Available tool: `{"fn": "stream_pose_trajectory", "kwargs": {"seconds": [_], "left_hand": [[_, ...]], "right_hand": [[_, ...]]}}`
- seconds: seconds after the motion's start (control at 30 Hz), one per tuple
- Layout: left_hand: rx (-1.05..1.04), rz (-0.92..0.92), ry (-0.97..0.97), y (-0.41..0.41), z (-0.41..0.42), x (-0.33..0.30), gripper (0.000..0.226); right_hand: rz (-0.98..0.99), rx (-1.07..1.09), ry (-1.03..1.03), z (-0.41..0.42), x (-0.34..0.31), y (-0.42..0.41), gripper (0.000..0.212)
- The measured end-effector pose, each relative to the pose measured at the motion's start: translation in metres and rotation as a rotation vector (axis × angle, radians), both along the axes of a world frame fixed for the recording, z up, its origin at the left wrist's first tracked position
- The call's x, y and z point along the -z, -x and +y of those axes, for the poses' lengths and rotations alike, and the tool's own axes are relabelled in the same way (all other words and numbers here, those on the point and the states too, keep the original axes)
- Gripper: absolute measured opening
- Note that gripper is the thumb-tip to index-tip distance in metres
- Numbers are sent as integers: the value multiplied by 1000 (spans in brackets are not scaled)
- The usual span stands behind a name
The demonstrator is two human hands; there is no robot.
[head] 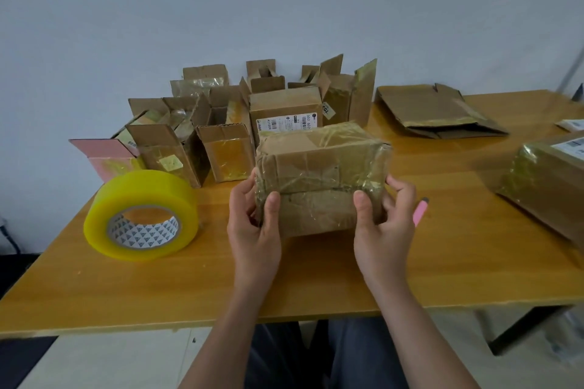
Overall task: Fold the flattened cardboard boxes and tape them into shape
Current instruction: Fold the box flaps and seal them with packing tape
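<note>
Pale blue-grey wall stands behind a wooden table [316, 278], and along its far edge a cluster of formed boxes [221, 123] waits with flaps up. Near the front middle the person holds one taped box [319, 174] just above or on the table, which of the two cannot be told. The left hand [252, 224] grips its left end, thumb laid on the front face and fingers curled behind; the right hand [384, 218] grips the right end the same way, with a pink pen-like tool [420, 211] beside or tucked in it. A seam runs across the near face between the thumbs, already glossy with tape. The step looks like closing or checking that seam. To do it well, both thumbs should press the flaps flush so no gap opens, then rub the tape down from the middle outward to chase out wrinkles, wrapping the ends over the corners. The tape roll [140, 215] lies well to the left, within reach. A flat box [439, 114] lies far right, not yet folded, and a large box [550, 180] sits at the right edge.
</note>
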State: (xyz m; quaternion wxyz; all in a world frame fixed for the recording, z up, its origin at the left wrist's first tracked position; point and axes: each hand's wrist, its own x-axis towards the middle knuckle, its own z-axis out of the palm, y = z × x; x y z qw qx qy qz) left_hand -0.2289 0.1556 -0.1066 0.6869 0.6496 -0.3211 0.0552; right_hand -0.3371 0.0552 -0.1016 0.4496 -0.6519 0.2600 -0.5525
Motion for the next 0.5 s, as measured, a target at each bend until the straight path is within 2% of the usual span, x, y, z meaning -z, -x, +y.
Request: {"fn": "stream_pose_trajectory", "kwargs": {"seconds": [0.1, 0.17, 0.23, 0.3, 0.4, 0.5], "left_hand": [[-43, -26, 28, 3, 0, 0, 30], [-78, 5, 9, 9, 0, -8, 42], [-135, 34, -76, 16, -5, -20, 56], [-243, 10, -202, 20, -10, -26, 67], [-297, -43, -259, 16, -12, -23, 62], [-267, -88, -228, 11, -9, -19, 48]], "right_hand": [[-3, 39, 61, 2, -1, 1, 37], [5, 41, 51, 1, -2, -3, 57], [95, 92, 38, 0, 1, -8, 80], [184, 163, 36, 0, 5, -12, 89], [185, 181, 59, -3, 10, -14, 83], [193, 206, 148, -4, 11, -15, 65]]}}
